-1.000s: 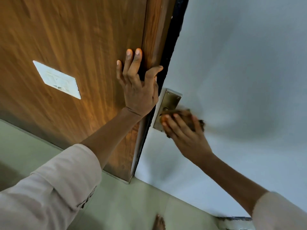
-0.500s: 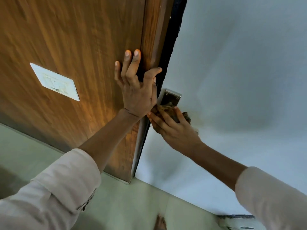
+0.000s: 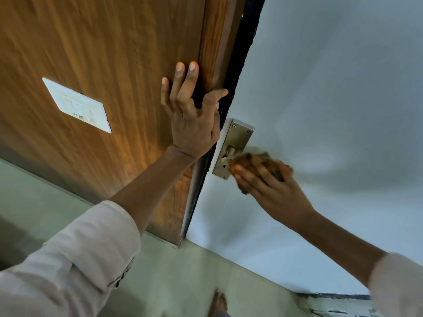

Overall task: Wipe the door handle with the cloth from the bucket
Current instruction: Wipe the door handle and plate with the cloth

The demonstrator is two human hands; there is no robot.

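Observation:
A brass handle plate (image 3: 238, 138) is fixed to the pale grey door (image 3: 332, 99) near its edge. The lever's base (image 3: 231, 153) shows; the lever itself is hidden under a brown cloth (image 3: 258, 160). My right hand (image 3: 270, 188) presses that cloth around the lever, fingers wrapped over it, blurred by motion. My left hand (image 3: 192, 115) lies flat with fingers spread on the wooden panel (image 3: 103, 53) beside the door, thumb hooked over its dark edge. No bucket is in view.
A white switch plate (image 3: 77, 106) sits on the wooden panel to the left. Pale green floor tiles (image 3: 183, 271) lie below, with a bare foot (image 3: 218, 303) at the bottom. A dark-edged threshold (image 3: 338, 298) shows at the bottom right.
My right hand has slid with the cloth down and to the right along the lever, uncovering the handle plate and the lever's base. My left hand stays on the wooden panel.

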